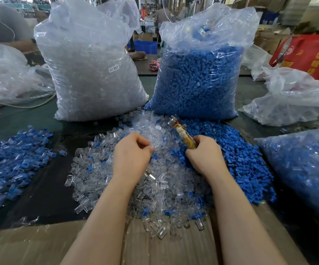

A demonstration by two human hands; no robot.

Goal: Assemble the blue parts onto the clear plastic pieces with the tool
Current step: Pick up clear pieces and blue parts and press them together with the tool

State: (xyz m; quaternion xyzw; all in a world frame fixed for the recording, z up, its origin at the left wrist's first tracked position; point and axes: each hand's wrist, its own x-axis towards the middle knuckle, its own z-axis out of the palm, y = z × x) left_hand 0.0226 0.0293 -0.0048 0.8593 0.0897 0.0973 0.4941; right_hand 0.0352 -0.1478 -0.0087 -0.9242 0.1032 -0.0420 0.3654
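Over the middle of the table (pixel 46 180), both bare hands worked above a loose heap of clear plastic pieces (pixel 166 184). The left hand (pixel 133 153) was curled into a loose fist, fingertips drawn together near the top of the heap; whether its grip pinched a piece could not be told. The right hand (pixel 204 153) had its grip closed around the tool (pixel 182 132), a slim stick with a yellowish wrapped handle and a clear, rounded end that pointed up and away from the person, tilted to the left.

Just beside the clear heap, on its right, lay a wide spread of blue parts (pixel 246 161), touching it along the edge, with a few blue bits scattered among the clear ones. Well to the left sat a separate pile of assembled blue-and-clear pieces (pixel 11 159).

Behind the heaps stood two tall plastic bags: the bag of clear pieces (pixel 90 73) on the left, bearing a small label, and the bag of blue parts (pixel 198 79) on the right. Another bag with blue contents (pixel 304 169) lay at the far right. A sheet of cardboard (pixel 26 243) covered the near edge of the table under the forearms.
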